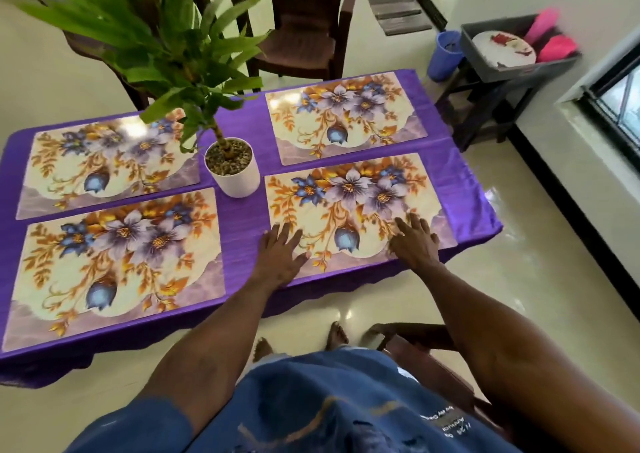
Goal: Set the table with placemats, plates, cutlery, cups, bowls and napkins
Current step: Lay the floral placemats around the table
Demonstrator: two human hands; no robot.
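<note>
Several floral placemats lie on a table with a purple cloth [242,217]. Both my hands lie flat on the near right placemat [349,193]. My left hand [280,255] presses its near left corner with fingers straight. My right hand [415,241] presses the near right part, fingers spread. The other placemats sit at the near left [114,262], far left [104,158] and far right [346,116]. A grey tub [495,68] on a dark stand to the right holds a white plate [502,50] and pink items [554,47].
A white pot with a tall green plant [232,168] stands in the middle of the table. Brown chairs stand at the far side [301,23] and beside my right leg [426,359]. A blue cup [445,54] sits by the tub. My bare feet show below the table edge.
</note>
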